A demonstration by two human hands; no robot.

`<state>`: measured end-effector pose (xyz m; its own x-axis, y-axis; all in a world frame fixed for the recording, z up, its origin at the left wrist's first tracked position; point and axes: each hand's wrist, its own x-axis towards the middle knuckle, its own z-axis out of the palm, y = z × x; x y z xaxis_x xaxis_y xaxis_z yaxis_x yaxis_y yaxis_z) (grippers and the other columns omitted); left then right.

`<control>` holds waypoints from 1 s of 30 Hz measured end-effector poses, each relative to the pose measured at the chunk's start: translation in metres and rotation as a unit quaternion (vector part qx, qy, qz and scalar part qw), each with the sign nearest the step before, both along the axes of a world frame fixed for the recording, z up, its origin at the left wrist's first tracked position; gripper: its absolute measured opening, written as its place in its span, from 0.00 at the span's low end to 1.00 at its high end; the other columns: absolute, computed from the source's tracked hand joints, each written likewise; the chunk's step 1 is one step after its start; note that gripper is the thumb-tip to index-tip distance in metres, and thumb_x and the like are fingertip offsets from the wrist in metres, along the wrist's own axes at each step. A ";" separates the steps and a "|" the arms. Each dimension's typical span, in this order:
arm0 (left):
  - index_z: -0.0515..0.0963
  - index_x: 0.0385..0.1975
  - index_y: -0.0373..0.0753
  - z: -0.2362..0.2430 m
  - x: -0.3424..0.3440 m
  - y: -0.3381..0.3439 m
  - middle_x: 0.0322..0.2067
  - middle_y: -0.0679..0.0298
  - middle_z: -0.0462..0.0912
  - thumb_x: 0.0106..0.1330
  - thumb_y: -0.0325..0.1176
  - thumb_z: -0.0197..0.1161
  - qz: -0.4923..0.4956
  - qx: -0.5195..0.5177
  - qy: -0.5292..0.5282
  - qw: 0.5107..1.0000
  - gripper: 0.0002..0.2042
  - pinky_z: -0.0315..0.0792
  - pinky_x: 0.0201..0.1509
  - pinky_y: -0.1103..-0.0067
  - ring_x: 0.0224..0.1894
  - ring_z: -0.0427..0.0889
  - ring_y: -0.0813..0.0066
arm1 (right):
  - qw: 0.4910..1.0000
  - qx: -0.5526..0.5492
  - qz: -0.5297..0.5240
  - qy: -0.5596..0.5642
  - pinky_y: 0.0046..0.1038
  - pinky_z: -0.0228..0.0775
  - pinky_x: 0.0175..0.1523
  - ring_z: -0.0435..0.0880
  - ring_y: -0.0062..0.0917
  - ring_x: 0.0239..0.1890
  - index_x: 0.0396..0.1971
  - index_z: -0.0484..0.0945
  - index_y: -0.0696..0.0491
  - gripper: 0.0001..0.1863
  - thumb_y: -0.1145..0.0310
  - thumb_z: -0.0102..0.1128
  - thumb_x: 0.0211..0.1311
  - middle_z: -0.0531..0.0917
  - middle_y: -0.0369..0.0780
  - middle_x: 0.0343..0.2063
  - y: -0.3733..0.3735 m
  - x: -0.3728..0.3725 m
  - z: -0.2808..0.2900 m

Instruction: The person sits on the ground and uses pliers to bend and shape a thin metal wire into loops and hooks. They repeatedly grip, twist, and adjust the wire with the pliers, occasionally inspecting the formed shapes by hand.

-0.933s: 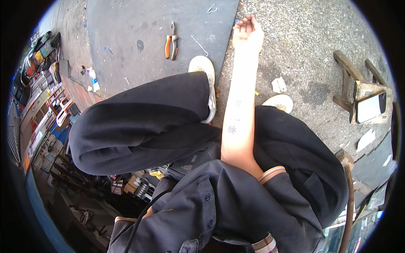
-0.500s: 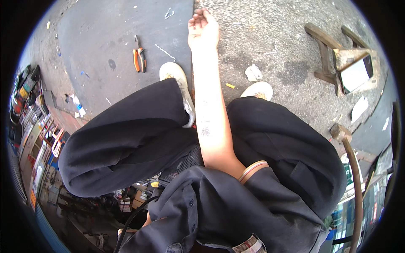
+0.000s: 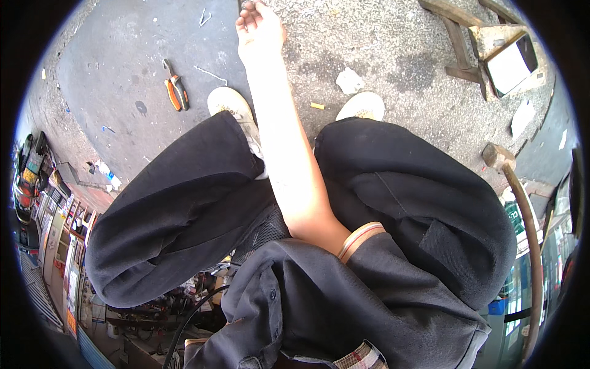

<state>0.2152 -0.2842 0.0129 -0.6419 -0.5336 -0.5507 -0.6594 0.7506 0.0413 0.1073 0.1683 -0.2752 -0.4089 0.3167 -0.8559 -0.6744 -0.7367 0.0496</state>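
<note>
My right arm stretches forward between my knees, and my right hand [image 3: 261,31] is at the top edge of the view, palm up. Its fingers are loosely bent and a little apart, with nothing visible in the palm; the fingertips are close to the picture's edge. Left of it, pliers [image 3: 176,89] with orange and black handles lie on a dark grey mat [image 3: 123,67]. Beside them lies a thin bent piece of wire [image 3: 211,75], and another bent wire [image 3: 204,18] is farther away. My left hand is out of view; only its sleeve cuff shows at lower left.
A wooden stool [image 3: 458,46] at far right bears a flat white panel [image 3: 510,66] with a dark edge. A long-handled hammer [image 3: 499,155] stands by my right knee. Crumpled white paper [image 3: 350,80] and a small yellow piece [image 3: 317,106] lie near my right shoe [image 3: 362,107].
My right hand has shifted left and slightly farther away in the view. Pliers, shoes and stool also appear farther left as the view turned. The pliers still lie on the mat.
</note>
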 end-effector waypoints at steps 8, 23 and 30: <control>0.78 0.34 0.38 0.003 -0.011 0.002 0.30 0.63 0.79 0.73 0.49 0.57 -0.018 -0.005 0.000 1.000 0.18 0.66 0.35 0.74 0.30 0.74 0.71 | 1.000 0.009 -0.011 0.013 0.23 0.72 0.44 0.77 0.21 0.36 0.39 0.79 0.53 0.05 0.68 0.59 0.68 0.80 0.35 0.33 -0.003 -0.003 -0.002; 0.78 0.30 0.38 -0.015 -0.058 0.007 0.27 0.63 0.78 0.73 0.48 0.58 -0.092 -0.001 -0.001 0.996 0.18 0.65 0.31 0.76 0.27 0.72 0.72 | 0.999 0.014 -0.017 -0.037 0.23 0.75 0.35 0.81 0.21 0.29 0.40 0.79 0.54 0.07 0.69 0.58 0.68 0.84 0.37 0.32 0.021 0.007 0.047; 0.78 0.28 0.38 -0.022 -0.101 0.020 0.25 0.63 0.77 0.73 0.48 0.58 -0.153 -0.018 0.023 0.988 0.19 0.64 0.30 0.76 0.26 0.71 0.72 | 0.999 0.026 0.001 -0.031 0.23 0.73 0.39 0.80 0.19 0.30 0.47 0.79 0.54 0.12 0.65 0.60 0.68 0.84 0.37 0.34 0.018 0.000 0.054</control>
